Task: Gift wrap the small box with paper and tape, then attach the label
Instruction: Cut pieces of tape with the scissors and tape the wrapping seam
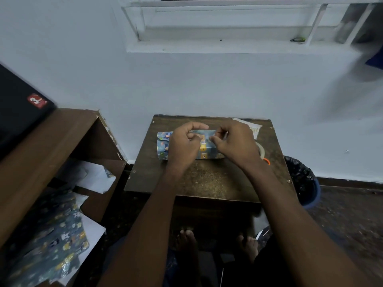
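A wrapped box (163,147) lies on a small wooden table (207,179); above it, the left hand (183,147) and right hand (236,142) have fingers curled, seemingly pinching something unclear between them.

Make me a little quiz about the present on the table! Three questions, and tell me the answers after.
1. True or false: the wrapped box lies on the small table.
2. Which hands are over the box: A) the left hand only, B) the right hand only, C) both?
3. What stands on the floor right of the table?

Key: 1 true. 2 C. 3 A bin with a black liner.
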